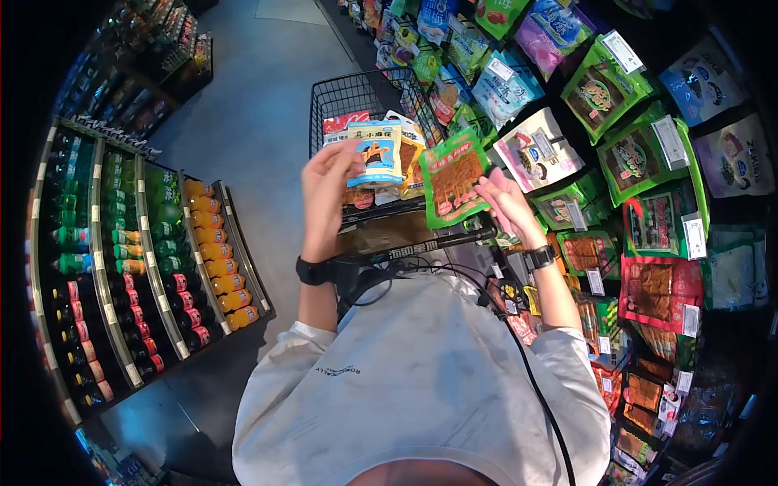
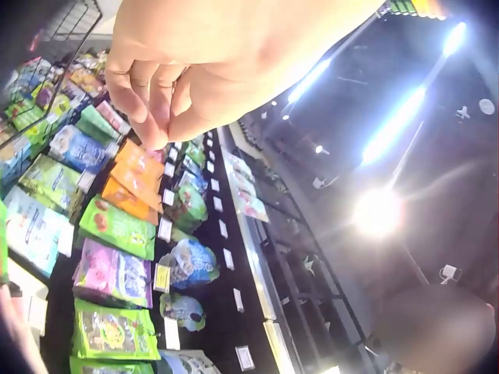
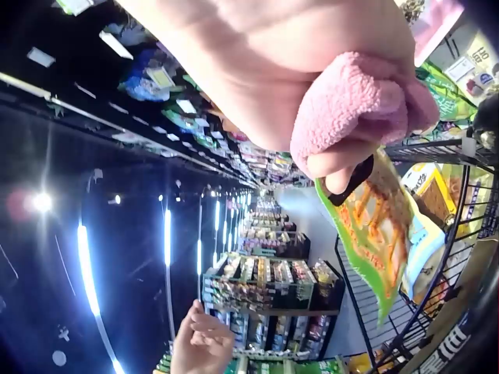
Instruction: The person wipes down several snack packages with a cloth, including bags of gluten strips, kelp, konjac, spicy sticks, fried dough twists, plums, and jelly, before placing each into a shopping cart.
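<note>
My right hand (image 1: 504, 204) grips a green-edged snack bag (image 1: 452, 180) with brown strips on its front, together with a folded pink cloth (image 3: 343, 109). In the right wrist view the bag hangs below the fingers, beside the wire basket. My left hand (image 1: 328, 182) is raised over the near left of the basket with loosely curled fingers. Seen from the left wrist, the left hand's fingertips (image 2: 156, 140) meet the thumb and nothing shows between them. In the head view it overlaps the edge of a blue and cream snack bag (image 1: 379, 154) lying in the basket.
A black wire shopping cart (image 1: 324, 101) holds several packets in front of me; its handle (image 1: 413, 247) crosses near my waist. Hanging snack bags (image 1: 604, 85) line the rack close on the right. Shelves of bottles (image 1: 219, 243) stand at left. A black cable (image 1: 535, 381) runs over my shirt.
</note>
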`<state>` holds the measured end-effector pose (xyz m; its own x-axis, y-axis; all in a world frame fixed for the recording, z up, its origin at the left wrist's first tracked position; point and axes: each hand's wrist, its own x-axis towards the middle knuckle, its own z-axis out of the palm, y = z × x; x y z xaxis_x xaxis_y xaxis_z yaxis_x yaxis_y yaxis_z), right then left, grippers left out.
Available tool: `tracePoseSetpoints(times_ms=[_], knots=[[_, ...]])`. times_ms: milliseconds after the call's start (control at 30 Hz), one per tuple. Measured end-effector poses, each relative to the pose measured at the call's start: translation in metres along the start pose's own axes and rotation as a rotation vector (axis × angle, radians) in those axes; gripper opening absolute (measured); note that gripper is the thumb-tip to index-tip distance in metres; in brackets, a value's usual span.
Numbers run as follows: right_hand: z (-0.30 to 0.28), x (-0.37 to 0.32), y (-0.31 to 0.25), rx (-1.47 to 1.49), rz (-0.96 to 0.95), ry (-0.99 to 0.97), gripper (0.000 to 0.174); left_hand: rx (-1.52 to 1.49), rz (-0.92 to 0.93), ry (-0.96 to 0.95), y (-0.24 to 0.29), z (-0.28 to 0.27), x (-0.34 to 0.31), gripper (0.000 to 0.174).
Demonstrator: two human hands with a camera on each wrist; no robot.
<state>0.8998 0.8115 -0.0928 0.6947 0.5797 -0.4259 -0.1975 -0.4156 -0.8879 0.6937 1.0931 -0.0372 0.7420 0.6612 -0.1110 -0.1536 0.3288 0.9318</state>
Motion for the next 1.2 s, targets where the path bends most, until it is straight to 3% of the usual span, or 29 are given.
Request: tracePoseSetpoints(times_ms=[100,233,467,567,667,767,867,967,1033,1100,1167,1200], knots=[[0.024,0.010,-0.003,-0.105,-0.086,-0.093,0.025,-0.073,0.072,0.150,0.011,-0.017,-0.012,0.018],[0.054,0.032,-0.030,-0.028,-0.168,-0.254,0.027,-0.082,0.102,0.316,0.025,-0.032,-0.020,0.013],[0.083,0.049,-0.057,0.062,-0.187,-0.488,0.044,-0.042,0.158,0.321,0.035,-0.029,-0.030,0.024],[0.059,0.061,-0.026,0.049,-0.220,-0.499,0.043,0.141,0.098,0.191,0.034,-0.034,-0.033,0.030],[0.020,0.045,-0.013,0.123,-0.266,-0.356,0.030,0.372,-0.032,0.106,0.029,-0.038,-0.033,0.030],[-0.022,0.031,0.024,0.093,-0.212,-0.208,0.025,0.459,0.039,0.162,-0.003,-0.070,-0.025,0.029],[-0.046,0.005,0.068,-0.068,-0.149,-0.006,0.029,0.536,-0.037,0.268,-0.045,-0.116,-0.017,0.044],[-0.070,0.010,0.176,-0.413,-0.178,0.140,0.038,0.732,-0.466,0.240,-0.108,-0.180,-0.013,0.063],[-0.053,-0.030,0.127,-0.249,-0.074,0.083,0.040,0.639,-0.524,0.289,-0.138,-0.191,-0.023,0.071],[-0.049,-0.038,0.124,-0.210,-0.003,0.005,0.036,0.679,-0.515,0.266,-0.159,-0.205,-0.025,0.070],[-0.043,-0.047,0.106,-0.128,0.014,-0.128,0.029,0.757,-0.579,0.219,-0.165,-0.199,-0.027,0.069],[-0.037,-0.045,0.121,-0.105,-0.089,-0.071,0.029,0.818,-0.640,0.184,-0.153,-0.189,-0.025,0.068]])
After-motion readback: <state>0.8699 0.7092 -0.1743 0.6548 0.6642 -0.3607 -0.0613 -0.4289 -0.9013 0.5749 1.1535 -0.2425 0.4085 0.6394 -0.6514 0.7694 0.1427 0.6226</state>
